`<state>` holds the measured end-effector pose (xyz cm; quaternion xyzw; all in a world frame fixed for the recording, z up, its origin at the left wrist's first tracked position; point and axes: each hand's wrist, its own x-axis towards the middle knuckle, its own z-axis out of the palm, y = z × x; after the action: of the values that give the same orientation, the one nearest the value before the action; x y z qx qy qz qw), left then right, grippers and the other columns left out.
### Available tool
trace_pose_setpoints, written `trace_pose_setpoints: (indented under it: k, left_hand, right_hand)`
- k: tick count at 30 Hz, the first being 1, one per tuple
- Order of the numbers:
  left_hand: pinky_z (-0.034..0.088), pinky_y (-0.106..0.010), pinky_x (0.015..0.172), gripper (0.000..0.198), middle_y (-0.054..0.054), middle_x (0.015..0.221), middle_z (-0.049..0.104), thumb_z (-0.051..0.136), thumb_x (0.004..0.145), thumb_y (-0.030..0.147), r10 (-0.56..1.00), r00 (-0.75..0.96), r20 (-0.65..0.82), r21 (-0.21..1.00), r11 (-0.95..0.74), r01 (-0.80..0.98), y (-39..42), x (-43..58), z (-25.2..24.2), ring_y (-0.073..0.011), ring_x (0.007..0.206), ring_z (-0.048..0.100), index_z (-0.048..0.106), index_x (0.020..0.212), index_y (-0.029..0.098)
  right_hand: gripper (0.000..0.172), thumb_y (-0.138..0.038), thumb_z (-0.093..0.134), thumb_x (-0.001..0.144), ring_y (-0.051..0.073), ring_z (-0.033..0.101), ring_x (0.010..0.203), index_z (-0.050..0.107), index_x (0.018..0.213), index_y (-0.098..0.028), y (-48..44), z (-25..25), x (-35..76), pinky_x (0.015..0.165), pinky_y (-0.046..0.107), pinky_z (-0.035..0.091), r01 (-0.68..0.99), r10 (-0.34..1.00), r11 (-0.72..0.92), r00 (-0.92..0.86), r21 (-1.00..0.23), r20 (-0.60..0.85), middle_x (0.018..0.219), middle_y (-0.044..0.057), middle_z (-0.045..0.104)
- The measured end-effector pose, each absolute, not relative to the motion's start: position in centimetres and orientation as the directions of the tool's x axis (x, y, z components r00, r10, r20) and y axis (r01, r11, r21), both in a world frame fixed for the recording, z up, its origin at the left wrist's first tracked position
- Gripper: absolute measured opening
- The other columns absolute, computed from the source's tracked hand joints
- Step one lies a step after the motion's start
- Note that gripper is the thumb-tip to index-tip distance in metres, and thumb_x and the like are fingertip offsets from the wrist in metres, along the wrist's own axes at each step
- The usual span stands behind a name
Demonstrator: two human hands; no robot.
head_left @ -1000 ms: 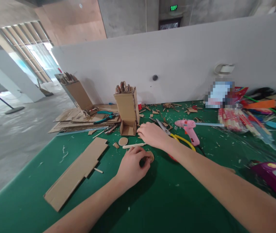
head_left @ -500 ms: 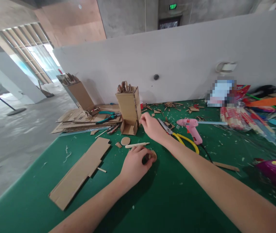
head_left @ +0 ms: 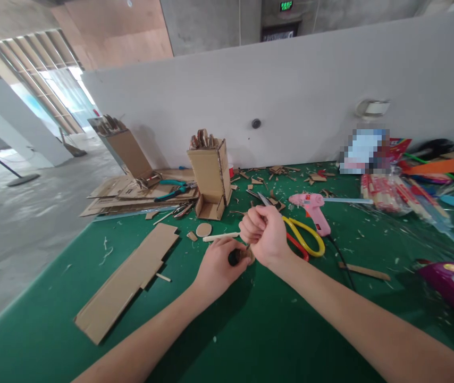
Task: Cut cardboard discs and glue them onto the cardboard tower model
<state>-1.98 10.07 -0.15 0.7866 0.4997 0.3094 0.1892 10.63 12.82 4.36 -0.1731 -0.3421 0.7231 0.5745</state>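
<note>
My left hand is closed on a small cardboard disc, pinched at its edge just above the green table. Right against it, my right hand is curled into a fist; a thin dark tip shows below the fingers, but I cannot make out what it grips. Behind the left hand lie a pale wooden stick, a second cardboard disc and a small cardboard scrap. Scissors with yellow and red handles lie just right of my right hand.
A cardboard box with discs on top stands by the wall. A similar box leans further left, near teal-handled pliers. A notched cardboard strip lies at left. To the right are a pink glue gun and a purple tool.
My right hand has come back from beside the standing box and turned into a fist against my left hand. The left hand keeps its hold on the disc.
</note>
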Motion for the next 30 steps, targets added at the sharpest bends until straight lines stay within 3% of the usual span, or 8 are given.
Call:
trace_pose_setpoints:
  k: [13, 24, 30]
  left_hand:
    - [0.043, -0.032, 0.075, 0.011, -0.006, 0.087, 0.067, 0.067, 0.075, 0.025, 0.899, 0.335, 0.282, 0.615, -0.437, 0.656, 10.2, -2.0, 0.0, -0.0217, 0.083, 0.058, 0.067, 0.081, 0.016]
    - [0.044, -0.033, 0.076, 0.012, -0.006, 0.088, 0.067, 0.068, 0.074, 0.027, 0.906, 0.326, 0.271, 0.640, -0.422, 0.642, 10.3, -2.1, 0.3, -0.0218, 0.084, 0.058, 0.067, 0.079, 0.017]
    - [0.042, -0.026, 0.063, 0.011, -0.003, 0.080, 0.066, 0.065, 0.070, 0.017, 0.919, 0.347, 0.185, 0.741, -0.363, 0.566, 10.3, -2.5, 0.9, -0.0161, 0.070, 0.056, 0.065, 0.081, 0.015]
  right_hand:
    - [0.034, -0.025, 0.046, 0.065, 0.006, 0.013, 0.034, 0.027, 0.037, -0.023, 13.2, 2.0, 9.6, 0.036, 0.024, 0.007, -0.664, 0.952, -0.029, -0.247, -0.747, 0.183, 0.034, -0.009, 0.017]
    - [0.033, -0.027, 0.046, 0.065, 0.006, 0.014, 0.034, 0.028, 0.038, -0.024, 13.3, 2.0, 9.5, 0.036, 0.024, 0.008, -0.631, 0.948, -0.019, -0.257, -0.775, 0.186, 0.035, -0.009, 0.017]
    - [0.034, -0.026, 0.047, 0.065, 0.006, 0.016, 0.034, 0.027, 0.037, -0.023, 13.3, 1.8, 9.4, 0.036, 0.023, 0.009, -0.614, 0.945, 0.004, -0.255, -0.789, 0.203, 0.034, -0.008, 0.019]
